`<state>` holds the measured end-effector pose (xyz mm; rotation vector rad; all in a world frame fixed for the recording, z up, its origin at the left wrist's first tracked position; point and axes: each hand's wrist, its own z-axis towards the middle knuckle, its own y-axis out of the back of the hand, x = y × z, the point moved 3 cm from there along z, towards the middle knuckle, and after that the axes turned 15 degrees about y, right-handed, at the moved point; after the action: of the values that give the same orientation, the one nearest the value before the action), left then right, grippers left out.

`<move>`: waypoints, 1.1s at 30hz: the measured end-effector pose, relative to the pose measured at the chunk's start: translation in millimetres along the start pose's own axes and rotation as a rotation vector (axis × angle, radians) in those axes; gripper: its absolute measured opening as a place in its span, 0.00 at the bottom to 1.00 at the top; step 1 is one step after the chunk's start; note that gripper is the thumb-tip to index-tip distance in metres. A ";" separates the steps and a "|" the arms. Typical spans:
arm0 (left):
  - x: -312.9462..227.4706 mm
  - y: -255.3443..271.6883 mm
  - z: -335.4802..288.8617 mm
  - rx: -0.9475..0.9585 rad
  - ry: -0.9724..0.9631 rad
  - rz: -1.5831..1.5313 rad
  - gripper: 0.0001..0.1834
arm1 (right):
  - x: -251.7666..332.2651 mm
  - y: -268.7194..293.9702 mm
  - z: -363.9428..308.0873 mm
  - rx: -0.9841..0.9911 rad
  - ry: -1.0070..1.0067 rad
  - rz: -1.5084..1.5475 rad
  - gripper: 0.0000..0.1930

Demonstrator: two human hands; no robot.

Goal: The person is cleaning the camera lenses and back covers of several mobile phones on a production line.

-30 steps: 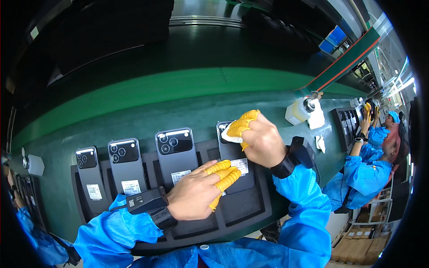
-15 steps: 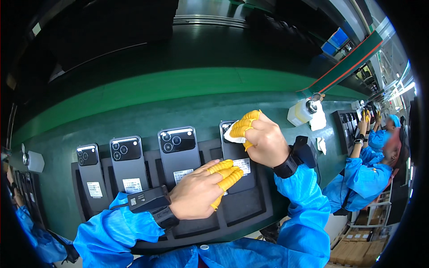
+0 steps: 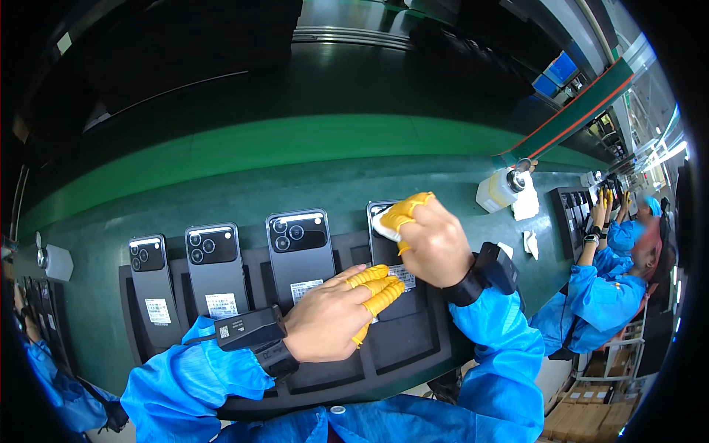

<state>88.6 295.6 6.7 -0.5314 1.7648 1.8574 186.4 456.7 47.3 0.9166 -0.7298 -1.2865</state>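
Note:
My right hand (image 3: 434,240), with yellow finger cots, is closed on a white wipe (image 3: 385,224) and presses it against the camera area of the rightmost phone (image 3: 379,251). Lying over this phone's lower part, near its white label (image 3: 402,277), is my left hand (image 3: 336,314), its cot-covered fingers stretched out. Three more dark grey phones, the nearest one (image 3: 301,264), a middle one (image 3: 220,277) and the leftmost (image 3: 151,279), lie back up in a row with labels showing. All rest in a black compartmented tray (image 3: 321,376). My right hand hides most of the rightmost phone's lenses.
A white bottle (image 3: 496,190) stands beyond the tray at right, beside white paper (image 3: 526,198) and a crumpled wipe (image 3: 531,244). Another bottle (image 3: 57,263) is at far left. Co-workers in blue (image 3: 591,295) work at right beside another tray (image 3: 569,214); one more shows at left.
My right hand has shifted slightly left and toward me, its wipe still at the camera area. My left hand stays on the phone, and the whole view has moved a little.

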 end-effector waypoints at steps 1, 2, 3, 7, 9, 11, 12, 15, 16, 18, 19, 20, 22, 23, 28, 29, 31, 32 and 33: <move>0.3 -0.5 0.0 0.011 0.001 0.010 0.36 | 4.4 -3.7 3.2 -0.017 0.024 0.038 0.12; 0.0 0.2 -0.2 0.006 -0.001 0.010 0.36 | 8.0 -5.4 5.0 -0.032 0.046 0.073 0.12; -0.5 1.3 -0.4 0.002 -0.004 0.009 0.36 | 8.7 -5.0 4.8 -0.009 0.068 0.111 0.12; -0.2 1.9 0.1 -0.027 -0.014 -0.020 0.36 | 6.4 7.0 3.1 0.097 0.096 0.209 0.13; -0.7 1.6 0.0 -0.039 -0.005 -0.030 0.36 | -4.9 13.2 -7.8 0.156 0.022 0.197 0.15; -0.9 1.3 0.0 -0.026 0.004 -0.031 0.36 | -19.0 32.7 -17.0 0.183 -0.046 0.098 0.15; -0.8 1.4 0.0 -0.007 0.012 -0.026 0.36 | -24.8 39.5 -19.9 0.187 -0.085 0.050 0.15; -0.3 1.6 -0.3 0.006 0.012 -0.025 0.36 | -19.6 43.2 -15.5 0.041 -0.086 -0.042 0.12; -0.8 1.6 0.0 0.003 0.008 -0.028 0.36 | -15.6 37.6 -11.9 0.001 -0.053 -0.050 0.11; -0.9 1.4 1.4 0.005 -0.004 -0.029 0.36 | -6.5 15.4 -7.2 -0.033 0.159 0.037 0.10; -1.2 1.3 2.2 0.006 -0.011 -0.031 0.36 | -1.5 8.9 -5.1 -0.053 0.197 0.027 0.11; -0.4 1.0 1.0 0.000 -0.006 -0.030 0.36 | 3.1 2.9 -2.9 -0.075 0.238 0.026 0.13; 0.8 0.4 -0.7 -0.014 0.001 -0.029 0.36 | -3.7 13.5 -18.0 0.066 0.270 -0.024 0.14; 3.0 0.3 -3.0 -0.005 0.027 -0.019 0.36 | -12.1 18.5 -28.6 0.129 0.296 -0.042 0.14; 0.8 1.2 0.6 0.038 0.026 -0.024 0.36 | -36.1 54.3 -41.2 0.099 0.052 -0.225 0.13; 0.6 0.1 0.7 0.028 0.019 -0.034 0.36 | -28.4 50.5 -32.2 0.007 0.060 -0.206 0.13; 1.4 0.0 0.4 0.012 0.015 -0.036 0.36 | -12.5 32.4 -13.0 -0.025 0.165 -0.063 0.13; 1.1 0.1 0.2 0.016 0.019 -0.034 0.36 | -6.6 23.0 -6.6 -0.019 0.203 0.004 0.13; 0.0 0.1 0.7 0.021 0.023 -0.032 0.36 | -6.6 7.8 -8.2 -0.011 0.235 -0.001 0.13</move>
<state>88.6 296.3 6.9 -0.5720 1.7786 1.8161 196.2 464.9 50.6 1.0387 -0.5384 -1.1585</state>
